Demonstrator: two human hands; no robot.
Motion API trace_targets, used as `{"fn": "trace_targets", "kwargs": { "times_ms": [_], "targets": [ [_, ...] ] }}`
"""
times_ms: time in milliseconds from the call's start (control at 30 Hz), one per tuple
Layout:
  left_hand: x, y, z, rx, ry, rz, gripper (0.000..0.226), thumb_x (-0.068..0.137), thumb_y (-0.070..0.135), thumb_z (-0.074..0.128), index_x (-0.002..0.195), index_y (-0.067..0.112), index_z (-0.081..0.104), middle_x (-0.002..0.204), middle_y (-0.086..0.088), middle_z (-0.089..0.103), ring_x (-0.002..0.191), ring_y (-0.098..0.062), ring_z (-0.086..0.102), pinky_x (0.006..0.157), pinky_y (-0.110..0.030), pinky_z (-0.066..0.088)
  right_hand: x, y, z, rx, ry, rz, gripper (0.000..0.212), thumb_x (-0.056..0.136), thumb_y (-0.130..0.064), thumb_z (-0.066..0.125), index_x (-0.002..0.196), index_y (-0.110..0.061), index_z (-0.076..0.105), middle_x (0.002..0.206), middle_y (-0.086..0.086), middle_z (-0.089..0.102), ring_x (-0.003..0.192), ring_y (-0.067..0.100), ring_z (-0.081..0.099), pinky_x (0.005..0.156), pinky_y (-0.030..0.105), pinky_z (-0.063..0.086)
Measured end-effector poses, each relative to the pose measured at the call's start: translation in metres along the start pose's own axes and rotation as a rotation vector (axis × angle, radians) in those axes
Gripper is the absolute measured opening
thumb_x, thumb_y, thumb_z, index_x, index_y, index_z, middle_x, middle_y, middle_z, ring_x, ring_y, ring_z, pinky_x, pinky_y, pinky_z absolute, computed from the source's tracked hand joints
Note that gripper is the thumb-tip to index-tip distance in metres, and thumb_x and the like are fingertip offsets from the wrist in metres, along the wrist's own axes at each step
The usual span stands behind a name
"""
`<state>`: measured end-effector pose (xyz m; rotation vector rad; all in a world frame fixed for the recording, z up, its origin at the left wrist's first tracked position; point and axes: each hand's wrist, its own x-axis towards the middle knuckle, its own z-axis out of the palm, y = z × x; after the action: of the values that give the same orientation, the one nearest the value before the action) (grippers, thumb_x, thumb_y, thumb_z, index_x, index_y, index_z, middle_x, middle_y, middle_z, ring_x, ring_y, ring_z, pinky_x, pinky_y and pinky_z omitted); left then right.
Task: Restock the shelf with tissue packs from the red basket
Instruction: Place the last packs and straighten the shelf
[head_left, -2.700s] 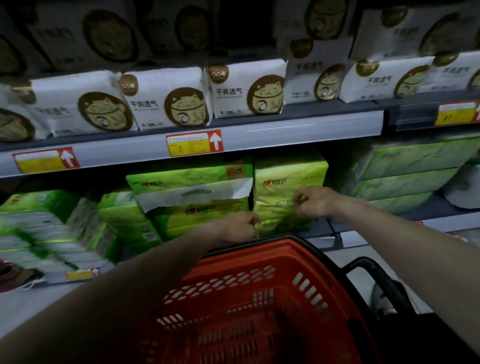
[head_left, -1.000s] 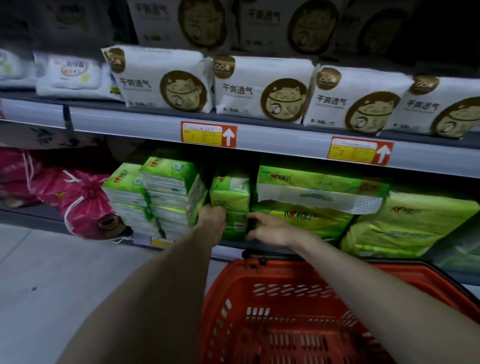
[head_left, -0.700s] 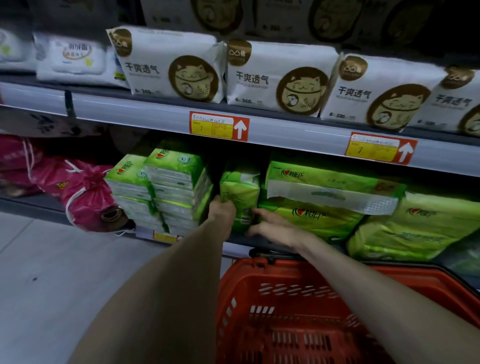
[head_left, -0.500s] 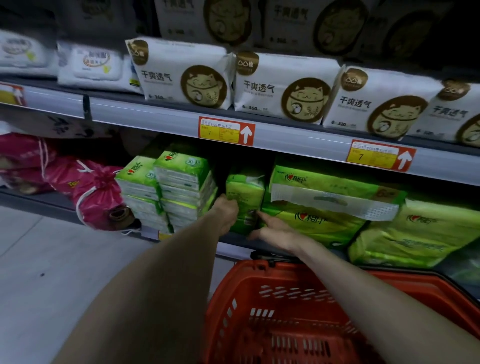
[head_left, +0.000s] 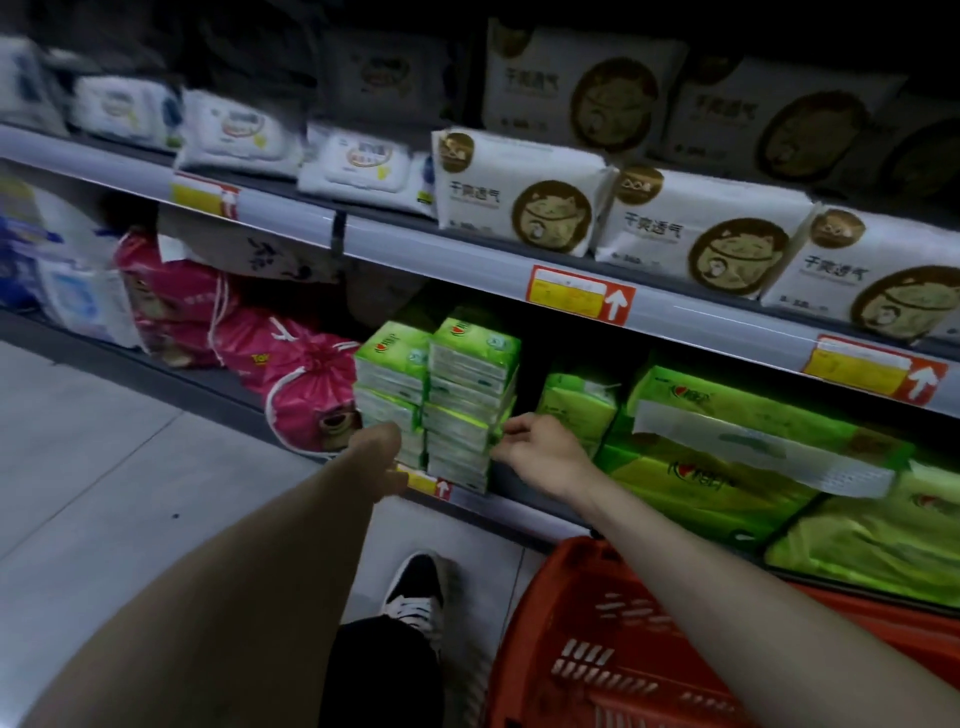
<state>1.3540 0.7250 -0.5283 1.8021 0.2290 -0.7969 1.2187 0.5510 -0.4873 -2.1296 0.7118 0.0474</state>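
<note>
Two side-by-side stacks of small green tissue packs (head_left: 457, 395) stand on the lower shelf (head_left: 511, 509). My left hand (head_left: 382, 439) presses against the front of the left stack, its fingers hidden. My right hand (head_left: 540, 449) is at the right stack's side, fingers curled on a pack's edge. A narrow green pack (head_left: 576, 410) stands upright just right of my right hand, beside large green tissue packs (head_left: 727, 467). The red basket (head_left: 597, 649) sits low at the right under my right forearm; no packs are visible in the part that shows.
White cat-print packs (head_left: 519, 197) and wipes (head_left: 358, 161) line the upper shelf, which has red-yellow price tags (head_left: 579, 293). Pink drawstring bags (head_left: 306, 384) lie left of the green stacks. My black shoe (head_left: 415, 587) is on the grey floor (head_left: 130, 467).
Both hands have left the narrow upright green pack and moved left onto the two stacks of small packs. The view has swung left and down, showing my shoe.
</note>
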Motion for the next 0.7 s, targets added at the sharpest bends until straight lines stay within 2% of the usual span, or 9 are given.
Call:
{"fn": "trace_targets", "kwargs": {
  "times_ms": [33,100,133,200,267,367,467,533,700],
  "targets": [
    [0.007,0.001,-0.007,-0.096,0.086,0.023,0.021,0.102,0.009,0.05,0.123,0.009,0.048,0.085,-0.006,0.049,0.075,-0.02,0.053,0.077,-0.033,0.052,0.003,-0.003,0.007,-0.018,0.048,0.009,0.031,0.088,-0.03,0.077,0.114,-0.014,0.072,0.107,0.005,0.077,0.103,0.024,0.07,0.089,0.038,0.057],
    [0.035,-0.003,-0.024,-0.085,0.203,0.087,0.059,0.088,0.017,0.064,0.141,0.006,0.042,0.113,-0.018,0.063,0.096,-0.03,0.064,0.087,-0.042,0.055,0.006,-0.007,0.02,0.009,0.079,0.055,0.036,0.091,-0.034,0.078,0.118,-0.013,0.067,0.114,0.003,0.071,0.102,0.022,0.065,0.082,0.033,0.05],
    [0.045,-0.002,-0.036,-0.015,0.215,0.122,0.079,0.08,0.018,0.071,0.148,0.009,0.032,0.127,-0.023,0.061,0.107,-0.037,0.065,0.093,-0.048,0.057,0.007,-0.008,0.025,0.039,0.082,0.076,0.042,0.092,-0.035,0.079,0.125,-0.013,0.063,0.119,0.003,0.067,0.105,0.022,0.062,0.084,0.03,0.047],
    [0.037,0.005,-0.051,0.155,0.195,0.188,0.111,0.074,0.009,0.083,0.16,0.015,0.013,0.135,-0.022,0.057,0.121,-0.044,0.06,0.101,-0.054,0.054,0.01,-0.006,0.036,0.085,0.109,0.066,0.052,0.092,-0.038,0.082,0.133,-0.015,0.061,0.129,0.003,0.068,0.115,0.023,0.064,0.092,0.031,0.049],
    [0.023,0.014,-0.057,0.214,0.155,0.268,0.122,0.073,0.004,0.089,0.163,0.018,0.008,0.143,-0.02,0.054,0.131,-0.043,0.054,0.108,-0.052,0.049,0.012,-0.007,0.044,0.127,0.135,0.045,0.057,0.088,-0.041,0.086,0.134,-0.017,0.063,0.13,0.002,0.071,0.121,0.025,0.066,0.099,0.035,0.054],
    [0.03,0.008,-0.057,0.229,0.104,0.381,0.108,0.072,0.005,0.091,0.158,0.017,0.027,0.143,-0.013,0.059,0.131,-0.035,0.056,0.106,-0.043,0.05,0.019,-0.01,0.055,0.208,0.157,0.04,0.05,0.085,-0.042,0.088,0.124,-0.018,0.067,0.119,-0.001,0.073,0.113,0.023,0.069,0.093,0.035,0.056],
    [0.043,0.0,-0.052,0.306,0.102,0.474,0.107,0.075,0.007,0.089,0.16,0.019,0.024,0.143,-0.011,0.057,0.135,-0.033,0.054,0.11,-0.049,0.049,0.026,-0.01,0.055,0.144,0.187,0.027,0.04,0.089,-0.039,0.086,0.115,-0.016,0.065,0.111,0.0,0.071,0.099,0.019,0.065,0.081,0.029,0.049],
    [0.043,-0.001,-0.047,0.289,0.121,0.525,0.099,0.079,0.009,0.087,0.157,0.015,0.027,0.143,-0.012,0.057,0.135,-0.032,0.052,0.11,-0.051,0.048,0.033,-0.004,0.05,0.075,0.192,0.02,0.045,0.09,-0.043,0.084,0.118,-0.012,0.068,0.115,0.005,0.073,0.102,0.023,0.066,0.081,0.029,0.048],
    [0.038,0.0,-0.033,0.274,0.191,0.56,0.069,0.084,0.011,0.083,0.141,0.011,0.043,0.13,-0.007,0.063,0.114,-0.018,0.057,0.096,-0.034,0.05,0.047,0.014,0.04,0.042,0.167,0.015,0.048,0.087,-0.053,0.083,0.109,-0.013,0.071,0.107,0.005,0.073,0.092,0.021,0.067,0.079,0.031,0.052]
  ]
}}
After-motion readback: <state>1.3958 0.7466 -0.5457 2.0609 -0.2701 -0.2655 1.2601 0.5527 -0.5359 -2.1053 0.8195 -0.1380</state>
